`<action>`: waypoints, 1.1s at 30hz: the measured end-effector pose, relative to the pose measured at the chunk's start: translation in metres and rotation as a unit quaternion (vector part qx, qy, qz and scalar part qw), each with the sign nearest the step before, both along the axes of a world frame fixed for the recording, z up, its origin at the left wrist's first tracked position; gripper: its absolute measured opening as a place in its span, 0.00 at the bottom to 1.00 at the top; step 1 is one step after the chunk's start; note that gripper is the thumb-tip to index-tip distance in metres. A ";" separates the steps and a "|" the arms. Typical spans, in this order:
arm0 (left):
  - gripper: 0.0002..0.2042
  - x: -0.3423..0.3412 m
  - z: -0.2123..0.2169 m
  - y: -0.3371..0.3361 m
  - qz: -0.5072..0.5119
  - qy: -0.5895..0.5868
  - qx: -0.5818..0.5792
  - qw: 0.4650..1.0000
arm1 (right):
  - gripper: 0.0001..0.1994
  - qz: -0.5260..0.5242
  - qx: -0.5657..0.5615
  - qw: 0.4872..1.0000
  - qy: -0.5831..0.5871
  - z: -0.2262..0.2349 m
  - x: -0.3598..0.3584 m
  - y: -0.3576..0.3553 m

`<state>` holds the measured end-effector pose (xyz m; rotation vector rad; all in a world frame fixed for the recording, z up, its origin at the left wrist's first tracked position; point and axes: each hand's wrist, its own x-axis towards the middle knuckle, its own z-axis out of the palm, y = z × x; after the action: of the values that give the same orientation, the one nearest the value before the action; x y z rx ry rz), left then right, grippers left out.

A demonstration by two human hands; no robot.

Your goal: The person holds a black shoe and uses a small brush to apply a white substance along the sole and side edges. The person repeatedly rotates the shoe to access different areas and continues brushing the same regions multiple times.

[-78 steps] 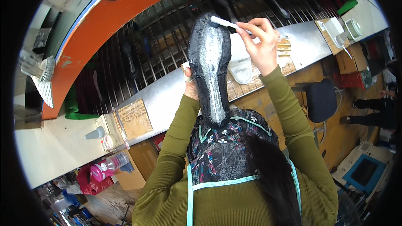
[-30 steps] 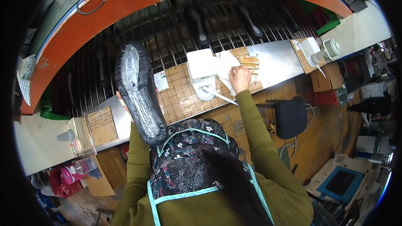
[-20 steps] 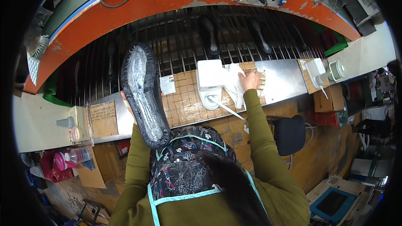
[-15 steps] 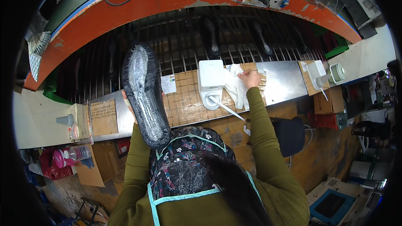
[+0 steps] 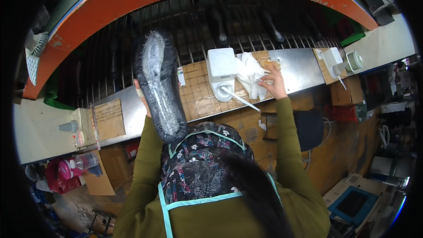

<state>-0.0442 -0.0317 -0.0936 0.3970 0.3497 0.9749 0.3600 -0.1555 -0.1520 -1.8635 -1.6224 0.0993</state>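
A dark lasted shoe (image 5: 156, 86) stands sole side up, its underside smeared with a whitish coat down the middle. My left hand (image 5: 142, 99) is closed around the shoe from below, so most of its fingers are hidden. To the right a crumpled white cloth (image 5: 251, 77) lies on the bench. My right hand (image 5: 275, 83) hovers at the cloth's right edge with fingers apart and nothing visible in them. Left of the cloth stands a white container (image 5: 221, 65), with a white brush handle (image 5: 240, 98) leaning out of the cup at its front.
Behind the bench (image 5: 299, 68) runs a rack of metal rods (image 5: 198, 28) with several dark shoes on it. An orange beam (image 5: 88, 39) arches above. Another white container (image 5: 332, 59) stands at the right, and a cardboard sheet (image 5: 110, 119) lies left.
My right hand has let go of the cloth and shifted slightly right, its fingers spreading. The view has tilted a little; the left hand still holds the shoe.
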 end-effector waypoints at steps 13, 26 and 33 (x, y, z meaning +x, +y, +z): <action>0.51 0.051 0.036 0.018 -0.024 0.020 0.076 0.997 | 0.08 0.278 -0.008 0.884 0.376 0.212 -0.196 -0.022; 0.52 0.044 0.056 -0.025 0.034 0.099 0.115 0.988 | 0.07 0.207 0.194 0.901 0.327 0.197 -0.222 0.095; 0.52 0.029 0.051 -0.024 0.036 0.109 0.098 0.989 | 0.11 0.113 0.233 0.946 0.194 0.185 -0.234 0.121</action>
<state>-0.0150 -0.0557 -0.0429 0.6769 0.4712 1.0430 0.1259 -0.0342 0.0327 -1.2087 -1.4231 0.1544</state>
